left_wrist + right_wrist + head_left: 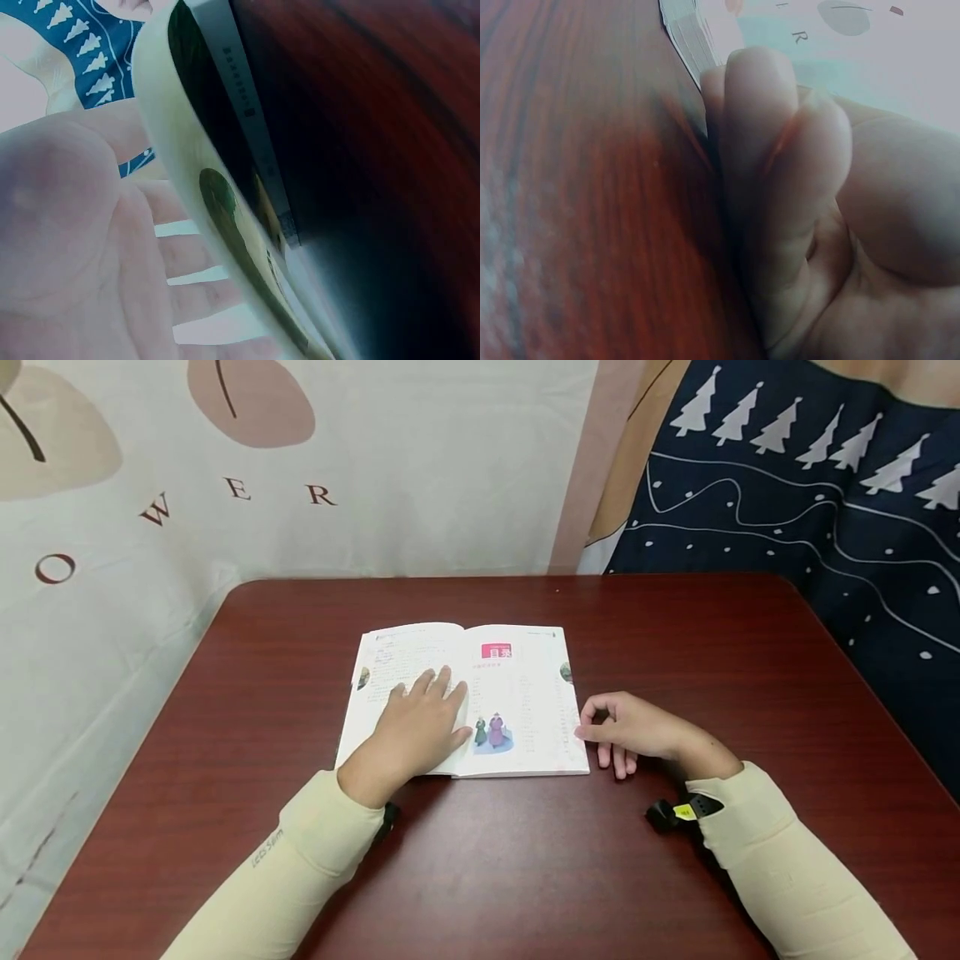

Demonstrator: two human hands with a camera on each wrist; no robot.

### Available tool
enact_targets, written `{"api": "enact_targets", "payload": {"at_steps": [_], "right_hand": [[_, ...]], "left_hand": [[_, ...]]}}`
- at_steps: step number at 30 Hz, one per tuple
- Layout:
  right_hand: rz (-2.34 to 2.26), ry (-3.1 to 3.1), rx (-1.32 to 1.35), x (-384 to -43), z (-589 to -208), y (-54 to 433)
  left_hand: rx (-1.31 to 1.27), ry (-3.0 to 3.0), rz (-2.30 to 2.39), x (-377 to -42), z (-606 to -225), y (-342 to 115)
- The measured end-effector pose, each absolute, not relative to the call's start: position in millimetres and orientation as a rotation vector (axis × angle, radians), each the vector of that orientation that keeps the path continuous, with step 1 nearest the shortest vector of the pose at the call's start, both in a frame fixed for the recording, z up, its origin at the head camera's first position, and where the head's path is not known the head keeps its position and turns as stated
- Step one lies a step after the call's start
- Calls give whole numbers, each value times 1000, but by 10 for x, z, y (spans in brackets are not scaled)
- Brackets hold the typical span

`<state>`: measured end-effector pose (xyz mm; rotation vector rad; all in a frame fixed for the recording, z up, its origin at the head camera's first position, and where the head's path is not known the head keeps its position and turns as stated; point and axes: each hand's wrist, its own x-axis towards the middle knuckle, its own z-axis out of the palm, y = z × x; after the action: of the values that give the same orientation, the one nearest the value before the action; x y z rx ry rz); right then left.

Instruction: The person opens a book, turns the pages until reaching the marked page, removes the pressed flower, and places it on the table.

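An open book [536, 693] lies on the table, its right page bearing a pink heading block and a small picture of two figures. My left hand [420, 727] rests on the left page near the spine, fingers spread and straight. In the left wrist view, that palm [60, 225] stands beside the raised, curving page edge. My right hand [637, 731] is at the book's right edge, where thumb and index finger pinch a page; the other fingers hang lower, by the tabletop. In the right wrist view, curled fingers [780, 150] partly hide the book's page block [694, 34].
The dark red-brown table [480, 877] runs out on all sides of the book. A pale printed cloth [450, 468] hangs behind it, and a navy cloth with white trees [772, 518] hangs at the right. A black wrist strap [705, 806] shows at the right sleeve.
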<state>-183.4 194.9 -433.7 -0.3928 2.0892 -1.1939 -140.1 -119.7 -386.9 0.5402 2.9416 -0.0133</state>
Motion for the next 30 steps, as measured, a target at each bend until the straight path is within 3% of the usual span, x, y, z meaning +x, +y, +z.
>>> {"api": "enact_targets", "payload": {"at_steps": [16,30], "right_hand": [[-1194,2090,-382,-1851,-4335,1933],[-1204,2084,-387,-1838,-4330,1947]], "left_hand": [[815,2865,122,-1279,-3887,-1043],[779,2740,201,-1278,-3901,-1039]]}}
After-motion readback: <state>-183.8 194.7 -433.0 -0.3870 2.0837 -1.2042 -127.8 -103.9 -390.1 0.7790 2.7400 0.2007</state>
